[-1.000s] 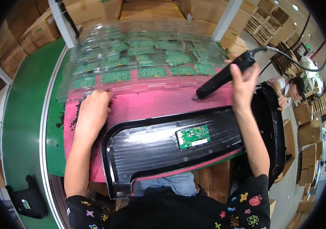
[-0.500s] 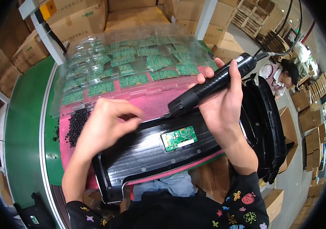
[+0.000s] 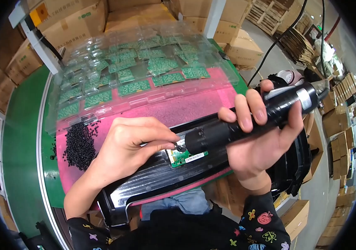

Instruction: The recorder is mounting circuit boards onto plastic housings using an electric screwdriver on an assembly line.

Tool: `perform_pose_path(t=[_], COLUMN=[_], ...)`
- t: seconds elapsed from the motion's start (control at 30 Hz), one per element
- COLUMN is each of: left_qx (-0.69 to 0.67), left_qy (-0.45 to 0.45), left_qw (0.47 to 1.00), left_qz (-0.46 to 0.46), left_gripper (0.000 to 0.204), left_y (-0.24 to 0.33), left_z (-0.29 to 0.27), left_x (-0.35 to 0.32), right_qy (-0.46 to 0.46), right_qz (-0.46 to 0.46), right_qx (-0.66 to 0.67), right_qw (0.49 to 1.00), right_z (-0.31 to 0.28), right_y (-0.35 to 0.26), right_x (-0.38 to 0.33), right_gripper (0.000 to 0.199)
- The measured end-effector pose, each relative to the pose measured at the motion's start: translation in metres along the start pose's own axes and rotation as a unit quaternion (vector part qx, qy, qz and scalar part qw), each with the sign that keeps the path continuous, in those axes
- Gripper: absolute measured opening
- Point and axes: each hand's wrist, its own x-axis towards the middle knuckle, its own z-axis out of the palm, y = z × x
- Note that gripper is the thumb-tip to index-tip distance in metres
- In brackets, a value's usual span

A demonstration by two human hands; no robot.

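Note:
My right hand (image 3: pixel 265 146) grips a black electric screwdriver (image 3: pixel 244 121), held tilted with its front end pointing left. At the screwdriver's tip, the thumb and forefinger of my left hand (image 3: pixel 134 143) are pinched together on a small black screw (image 3: pixel 179 147), mostly covered by the fingers. Just beneath both lies a green circuit board (image 3: pixel 182 160) with a white label strip, partly hidden by the screwdriver. The board rests on a long, glossy black plastic panel (image 3: pixel 144 177), which lies on a pink mat (image 3: pixel 153 112).
Left on the mat is a heap of small black screws (image 3: pixel 79 146). Behind it stands a clear plastic tray (image 3: pixel 99 111) holding several green circuit boards (image 3: pixel 134 87). Black panels (image 3: pixel 296 160) are stacked at the right. Cardboard boxes (image 3: pixel 78 25) line the back.
My right hand has turned the screwdriver and brought its tip over the circuit board. My left hand has moved right to meet the tip. The head view has shifted slightly.

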Motion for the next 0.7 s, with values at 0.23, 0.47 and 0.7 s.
perform_pose_path(t=[0.23,0.47,0.7], left_qx=[-0.107,-0.109,-0.167], left_qy=[-0.029,-0.062,-0.037], left_qw=[0.989,0.991,0.984], left_qz=[-0.102,-0.053,-0.054], left_gripper=[0.025,0.047,0.053], left_y=[-0.004,-0.001,0.008], left_z=[-0.001,0.000,0.004], left_x=[-0.009,-0.012,-0.010], right_qy=[-0.077,-0.101,-0.136], right_qz=[-0.086,-0.112,-0.122], right_qx=[-0.062,-0.072,-0.115], right_qw=[0.991,0.986,0.976], right_z=[0.004,0.015,0.017], right_y=[-0.002,0.001,0.004], right_x=[-0.005,-0.009,-0.011], right_gripper=[0.054,0.047,0.045])
